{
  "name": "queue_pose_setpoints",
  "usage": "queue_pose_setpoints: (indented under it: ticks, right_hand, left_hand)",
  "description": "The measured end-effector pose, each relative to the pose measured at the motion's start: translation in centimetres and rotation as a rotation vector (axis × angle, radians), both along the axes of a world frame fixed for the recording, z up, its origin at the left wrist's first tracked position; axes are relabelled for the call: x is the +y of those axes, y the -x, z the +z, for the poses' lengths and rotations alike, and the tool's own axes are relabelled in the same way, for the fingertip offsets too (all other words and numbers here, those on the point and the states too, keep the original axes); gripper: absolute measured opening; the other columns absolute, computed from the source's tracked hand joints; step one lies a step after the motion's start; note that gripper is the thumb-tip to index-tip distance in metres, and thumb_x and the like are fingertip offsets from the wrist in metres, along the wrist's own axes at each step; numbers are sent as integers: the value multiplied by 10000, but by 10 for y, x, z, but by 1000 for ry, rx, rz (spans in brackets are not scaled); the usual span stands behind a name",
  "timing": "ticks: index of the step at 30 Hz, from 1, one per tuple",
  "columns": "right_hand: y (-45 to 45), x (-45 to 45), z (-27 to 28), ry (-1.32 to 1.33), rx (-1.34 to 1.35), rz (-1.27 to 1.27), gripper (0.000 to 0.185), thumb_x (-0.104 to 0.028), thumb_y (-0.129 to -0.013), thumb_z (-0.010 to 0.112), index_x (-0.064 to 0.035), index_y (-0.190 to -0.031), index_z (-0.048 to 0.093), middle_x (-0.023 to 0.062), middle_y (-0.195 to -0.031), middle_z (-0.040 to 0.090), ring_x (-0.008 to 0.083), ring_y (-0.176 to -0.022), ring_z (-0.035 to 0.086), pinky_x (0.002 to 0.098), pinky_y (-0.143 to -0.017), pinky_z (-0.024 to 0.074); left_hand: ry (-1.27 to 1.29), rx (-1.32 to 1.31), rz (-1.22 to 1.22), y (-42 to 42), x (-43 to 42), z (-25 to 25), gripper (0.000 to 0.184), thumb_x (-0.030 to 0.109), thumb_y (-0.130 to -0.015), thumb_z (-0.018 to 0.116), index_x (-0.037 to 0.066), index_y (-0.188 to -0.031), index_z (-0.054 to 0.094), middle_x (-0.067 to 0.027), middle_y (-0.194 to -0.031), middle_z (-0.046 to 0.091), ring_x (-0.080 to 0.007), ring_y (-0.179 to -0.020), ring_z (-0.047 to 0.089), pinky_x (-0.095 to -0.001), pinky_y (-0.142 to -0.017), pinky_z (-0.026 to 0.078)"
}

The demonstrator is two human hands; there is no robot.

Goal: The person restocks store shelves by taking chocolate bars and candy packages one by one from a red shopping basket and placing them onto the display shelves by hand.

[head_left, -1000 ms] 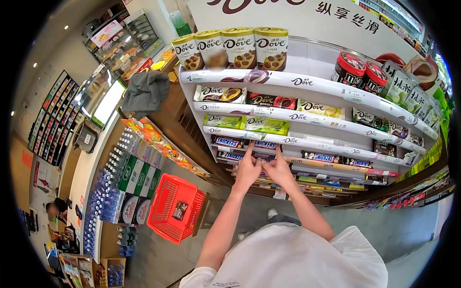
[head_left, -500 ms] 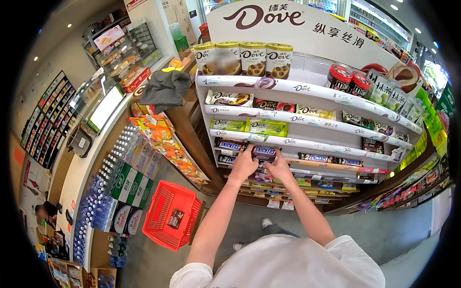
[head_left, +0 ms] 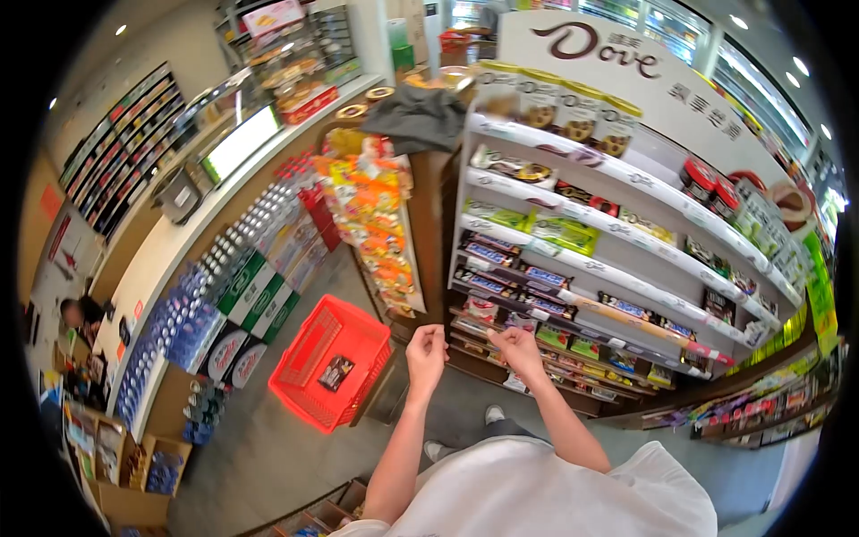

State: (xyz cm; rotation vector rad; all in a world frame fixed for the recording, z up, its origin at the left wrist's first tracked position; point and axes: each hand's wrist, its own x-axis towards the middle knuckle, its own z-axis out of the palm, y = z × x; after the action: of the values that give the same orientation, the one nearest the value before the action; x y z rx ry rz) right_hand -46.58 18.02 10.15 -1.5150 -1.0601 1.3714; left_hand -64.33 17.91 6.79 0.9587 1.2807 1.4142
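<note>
My left hand (head_left: 427, 356) is in the air in front of the lower shelves, its fingers curled in with nothing visible in them. To its right hovers my right hand (head_left: 517, 351), empty, thumb and fingers slightly apart and pointing left. Neither touches the rack. Just above them, a Snickers pack (head_left: 546, 276) lies on the shelf among other Snickers bars (head_left: 489, 285). A red shopping basket (head_left: 295, 367) stands to the left of my hands, with a dark-wrapped snack pack (head_left: 336, 373) lying in it.
The white Dove rack (head_left: 617, 170) holds chocolates and sweets on several levels. Orange snack bags (head_left: 371, 224) hang left of it, near a grey cloth (head_left: 416, 118). Bottled drinks (head_left: 210, 282) line the counter (head_left: 143, 268). A person (head_left: 80, 313) is at the far left.
Both hands have let go of the Snickers pack at the shelf and drawn back toward me. The view has turned left, so the rack appears farther right.
</note>
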Motion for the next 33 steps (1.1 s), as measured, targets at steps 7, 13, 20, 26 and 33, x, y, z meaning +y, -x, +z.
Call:
queue_pose_setpoints:
  ticks: [7, 13, 20, 26, 33]
  right_hand:
    - [72, -4, -16, 79, 119, 282, 228, -251, -878, 582, -28, -851, 617, -3, -634, 571, 56, -535, 521, 209, -494, 450]
    - [125, -33, -25, 117, 72, 440, 136, -136, -874, 555, -54, -953, 629, 0, -685, 585, 70, -621, 568, 217, -535, 483]
    - [166, -37, -27, 178, 12, 572, 121, -80, -862, 518, -46, -916, 621, -1, -663, 569, 75, -594, 555, 227, -533, 483]
    - [209, -15, -40, 177, -41, 693, 120, -64, -844, 520, -37, -907, 619, 8, -656, 563, 77, -584, 556, 220, -537, 486]
    - [270, 31, -90, 120, -205, 794, 120, -71, -823, 525, -33, -858, 633, 27, -626, 593, 76, -536, 561, 220, -505, 452]
  left_hand:
    - [15, -79, 260, 90, -56, -12, 130, 139, -904, 499, 30, -915, 568, -33, -706, 555, -67, -547, 522, -193, -398, 397]
    - [23, -140, 493, 152, -110, -40, 146, 61, -896, 421, 23, -887, 561, -49, -728, 570, -87, -584, 545, -204, -424, 445]
    - [-17, -242, 699, 193, -149, -67, 183, 88, -913, 394, 30, -900, 567, -60, -760, 578, -111, -666, 560, -229, -478, 488]
    - [119, -277, 794, 213, -163, -92, 243, 172, -928, 405, 21, -884, 590, -68, -793, 597, -138, -746, 580, -265, -550, 499]
    - [250, -198, 846, 251, -143, -130, 230, 192, -905, 477, 1, -913, 604, -79, -869, 636, -142, -845, 600, -255, -669, 471]
